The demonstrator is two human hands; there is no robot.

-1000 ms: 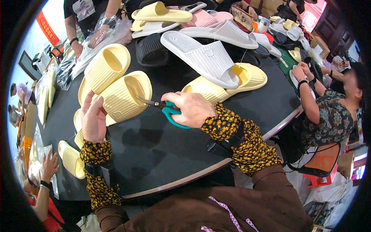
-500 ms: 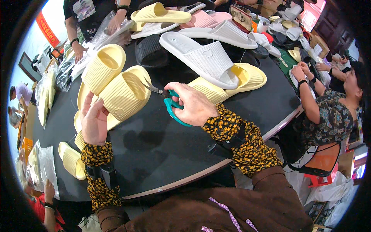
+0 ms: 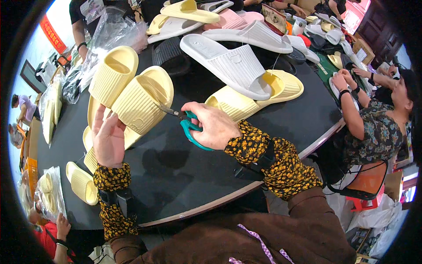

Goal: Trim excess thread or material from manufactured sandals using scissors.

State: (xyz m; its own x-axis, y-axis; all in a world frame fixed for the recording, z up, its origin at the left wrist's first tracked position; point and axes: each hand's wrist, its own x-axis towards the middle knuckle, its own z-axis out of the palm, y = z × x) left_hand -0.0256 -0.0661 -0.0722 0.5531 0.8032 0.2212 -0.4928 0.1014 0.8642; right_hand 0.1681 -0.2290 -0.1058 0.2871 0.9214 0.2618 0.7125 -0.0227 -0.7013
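Two hands at work on one round black table (image 3: 184, 185), listed left to right.

Item: small yellow slippers (image 3: 81, 185) at the table's eight o'clock edge, set aside out of my way.

Item: my left hand (image 3: 108, 141), fingers spread flat against the near end of the yellow slipper (image 3: 141, 102), steadying it so it cannot slide.

Item: that slipper, lying strap up on the table, its mate (image 3: 112, 75) touching it at eleven o'clock.

Item: scissors (image 3: 187, 125), green handles, blades pointing to ten o'clock at the slipper's strap edge.

Item: my right hand (image 3: 213, 127), closed through the handles, gripping them.

Item: white slipper (image 3: 228, 64) resting on a yellow one (image 3: 259, 92), one o'clock, well apart from my hands.
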